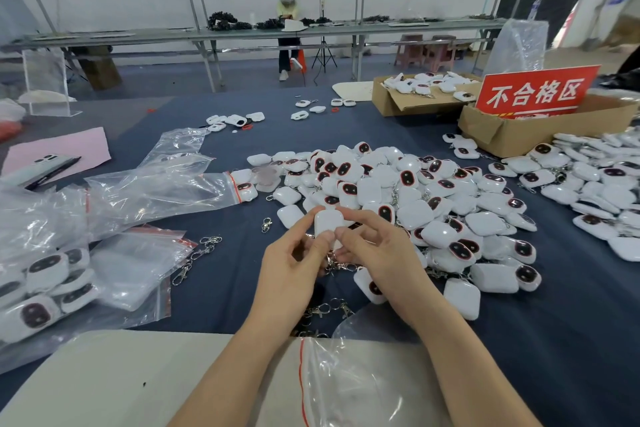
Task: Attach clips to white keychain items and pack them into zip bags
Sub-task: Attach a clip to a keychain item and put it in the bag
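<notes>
both hands meet above the dark blue desk (221,295). the left hand (294,267) and right hand (375,253) each have fingers (301,227) clamped on one white keychain item (327,222), held upright between them. a metal clip (337,266) shows just beneath. the pile of keychain items (408,191) lies just beyond, loose clips (202,250) to the left, and a zip bag (353,385) nearest.

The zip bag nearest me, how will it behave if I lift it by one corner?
The zip bag looks like thin, wrinkled clear film, so it will probably flop and sag. It appears empty, so likely very light, sliding easily over the pale board if pushed. Its glossy surface may feel slippery.
</notes>
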The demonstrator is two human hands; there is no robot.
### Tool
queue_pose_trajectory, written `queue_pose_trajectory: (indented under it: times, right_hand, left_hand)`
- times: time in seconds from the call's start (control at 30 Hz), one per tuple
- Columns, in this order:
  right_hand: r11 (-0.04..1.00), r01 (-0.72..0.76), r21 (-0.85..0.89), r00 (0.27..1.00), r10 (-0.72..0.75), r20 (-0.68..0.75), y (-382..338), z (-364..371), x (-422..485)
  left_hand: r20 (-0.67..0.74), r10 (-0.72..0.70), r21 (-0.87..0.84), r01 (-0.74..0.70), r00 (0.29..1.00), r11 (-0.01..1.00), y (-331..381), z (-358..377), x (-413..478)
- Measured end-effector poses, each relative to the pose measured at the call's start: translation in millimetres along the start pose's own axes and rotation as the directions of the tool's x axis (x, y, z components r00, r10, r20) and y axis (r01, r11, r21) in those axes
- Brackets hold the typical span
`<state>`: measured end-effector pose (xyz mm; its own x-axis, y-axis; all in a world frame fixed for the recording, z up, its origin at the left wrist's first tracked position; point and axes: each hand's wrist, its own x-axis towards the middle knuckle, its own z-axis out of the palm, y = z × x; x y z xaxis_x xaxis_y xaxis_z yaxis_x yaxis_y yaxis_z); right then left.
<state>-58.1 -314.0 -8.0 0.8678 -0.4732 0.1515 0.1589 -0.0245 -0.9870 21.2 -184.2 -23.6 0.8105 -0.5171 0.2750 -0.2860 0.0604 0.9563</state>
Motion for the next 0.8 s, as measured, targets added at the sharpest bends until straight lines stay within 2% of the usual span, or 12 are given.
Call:
queue_pose_trajectory:
  times: [0.4,0.57,0.67,0.8]
  right_hand:
    - [0.995,-0.044,0.092,0.998,0.047,-0.037,2.1,-1.5,1.7]
    - [0.998,-0.001,0.056,0.994,0.008,-0.110,3.7,7.3,2.7]
    - [0.999,0.031,0.017,0.987,-0.028,-0.159,5.5,11.4,3.3]
    - [0.996,0.039,-0.078,0.994,-0.047,-0.100,6.8,14.8,3.2]
  left_hand:
    - [-0.011,-0.085,-0.142,0.082,0.996,0.986,2.2,0.7,2.3]
    - [-0.046,-0.057,-0.120,0.051,0.997,0.991,3.4,4.0,0.6]
    - [-0.002,-0.027,-0.045,0.027,1.000,0.999,5.2,6.9,-1.4]
    - [0.039,-0.009,-0.010,0.009,0.999,1.000,7.6,6.8,-3.0]
